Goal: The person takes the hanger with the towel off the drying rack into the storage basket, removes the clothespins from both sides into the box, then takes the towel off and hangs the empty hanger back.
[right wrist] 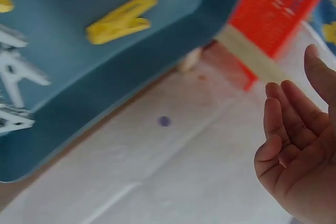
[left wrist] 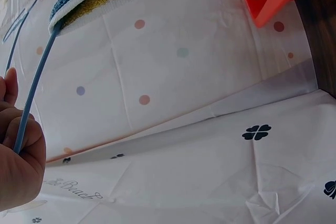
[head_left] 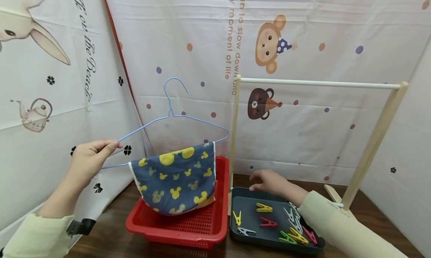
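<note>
Hanger [head_left: 171, 112] of thin, pale blue wire is slanting across the left-centre of the frame, its long axis rising rightward from my left grip [head_left: 89, 158], which is pinching its left shoulder and lying nearer to it than my right. My right grip [head_left: 269, 181] is hovering empty right of centre, thumb apart from loosely bent fingers, by the far edge of the smooth dark tray [head_left: 247, 203]. Right of the left grip, I'm seeing the white-edged, blue-and-yellow looped terry towel [head_left: 175, 179] draping over the lower bar, above the perforated red plastic basket [head_left: 221, 200].
</note>
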### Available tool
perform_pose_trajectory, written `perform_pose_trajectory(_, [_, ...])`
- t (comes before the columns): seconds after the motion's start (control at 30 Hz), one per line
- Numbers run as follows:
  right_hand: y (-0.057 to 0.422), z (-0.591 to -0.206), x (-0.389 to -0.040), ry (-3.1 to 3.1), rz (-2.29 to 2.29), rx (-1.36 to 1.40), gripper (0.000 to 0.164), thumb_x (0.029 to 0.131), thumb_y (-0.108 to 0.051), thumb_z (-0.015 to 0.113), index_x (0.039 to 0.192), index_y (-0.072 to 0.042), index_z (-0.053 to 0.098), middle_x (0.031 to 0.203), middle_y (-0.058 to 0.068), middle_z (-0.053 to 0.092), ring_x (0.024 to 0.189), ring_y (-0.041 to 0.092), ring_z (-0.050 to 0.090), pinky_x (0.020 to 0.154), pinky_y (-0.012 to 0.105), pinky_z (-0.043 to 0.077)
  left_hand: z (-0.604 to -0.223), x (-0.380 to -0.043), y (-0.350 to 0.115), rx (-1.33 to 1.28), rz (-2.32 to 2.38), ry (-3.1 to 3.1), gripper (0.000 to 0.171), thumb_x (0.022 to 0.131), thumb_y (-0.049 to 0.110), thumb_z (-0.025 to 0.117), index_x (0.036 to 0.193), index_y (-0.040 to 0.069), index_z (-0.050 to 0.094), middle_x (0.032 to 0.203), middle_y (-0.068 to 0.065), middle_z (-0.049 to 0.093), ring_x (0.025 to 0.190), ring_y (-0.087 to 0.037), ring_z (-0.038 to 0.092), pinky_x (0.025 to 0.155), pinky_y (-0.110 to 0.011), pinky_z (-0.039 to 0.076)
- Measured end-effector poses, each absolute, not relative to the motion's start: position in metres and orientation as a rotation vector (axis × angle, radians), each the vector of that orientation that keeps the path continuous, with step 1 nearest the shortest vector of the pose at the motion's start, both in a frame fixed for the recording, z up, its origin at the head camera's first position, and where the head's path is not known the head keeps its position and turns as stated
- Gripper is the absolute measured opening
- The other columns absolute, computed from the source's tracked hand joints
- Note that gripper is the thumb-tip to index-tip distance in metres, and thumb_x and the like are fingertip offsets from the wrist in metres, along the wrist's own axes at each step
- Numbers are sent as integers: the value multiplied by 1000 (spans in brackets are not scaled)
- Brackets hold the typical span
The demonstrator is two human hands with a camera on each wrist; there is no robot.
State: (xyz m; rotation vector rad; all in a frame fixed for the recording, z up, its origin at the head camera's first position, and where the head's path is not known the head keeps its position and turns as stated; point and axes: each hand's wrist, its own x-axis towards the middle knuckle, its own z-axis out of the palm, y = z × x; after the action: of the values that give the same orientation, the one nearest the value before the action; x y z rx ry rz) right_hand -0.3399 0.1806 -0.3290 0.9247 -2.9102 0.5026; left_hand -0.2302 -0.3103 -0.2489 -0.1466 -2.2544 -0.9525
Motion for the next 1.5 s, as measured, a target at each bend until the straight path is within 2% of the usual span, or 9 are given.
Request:
perform_pose_trajectory(0.3, [134,-274,-331,-2684,663,1044,24,96,-21,71,109,0,74,86,6,70,75,10,54,67,23,46,-249,-228,-311,-160,-962,-2229,37,103,25,62,105,-9,74,82,54,50,86,33,47,72,-2,38])
perform_pose_trajectory(0.57, [80,-236,-311,-2656,743,1082,28,100,-27,67,118,-7,74,99,5,73,85,13,59,79,26,52,-251,-229,-308,-155,-996,-2247,36,103,26,63,107,-8,74,83,49,54,85,31,49,74,-1,38])
perform_pose_trajectory(0.77, [36,-221,-310,-2596,873,1201,31,102,-26,63,124,-6,73,110,9,76,94,17,65,87,27,56,-251,-229,-307,-162,-1006,-2221,36,102,24,64,105,-10,74,81,52,53,85,31,50,73,0,38])
perform_pose_trajectory(0.97, [-5,-211,-313,-2621,1229,1188,36,106,-28,58,134,-8,67,120,11,76,105,24,72,93,30,58,-251,-229,-306,-160,-1008,-2233,36,102,25,64,105,-10,74,82,50,54,86,31,50,74,0,38])
perform_pose_trajectory(1.13, [-36,-208,-311,-2671,1536,1104,40,107,-33,54,142,-15,62,127,7,73,109,19,71,98,35,57,-252,-229,-305,-134,-1012,-2271,36,102,29,63,105,-5,76,83,50,53,86,31,49,73,-2,38])
perform_pose_trajectory(1.23, [-52,-205,-307,-2630,1760,1004,41,107,-38,53,140,-17,64,127,6,74,111,18,71,100,35,57,-252,-229,-304,-135,-1019,-2277,35,103,29,63,105,-3,76,84,49,54,87,30,49,74,-2,39])
perform_pose_trajectory(1.4, [-75,-199,-297,-2464,2091,860,39,106,-37,56,129,-9,71,122,9,76,115,21,73,100,37,57,-253,-228,-300,-154,-974,-2254,34,103,28,62,104,-3,76,83,51,52,86,30,48,71,-4,39])
perform_pose_trajectory(1.47, [-81,-197,-294,-2386,2177,799,36,105,-34,58,122,-7,74,118,12,77,112,22,74,96,35,58,-253,-225,-299,-160,-970,-2235,26,103,27,63,99,7,79,81,50,52,80,26,47,65,-8,37])
perform_pose_trajectory(1.5, [-84,-197,-292,-2351,2210,764,34,104,-33,60,119,-6,75,115,12,78,109,22,75,92,34,59,-253,-223,-298,-167,-990,-2233,21,103,27,63,96,16,79,75,47,52,72,22,47,60,-11,36])
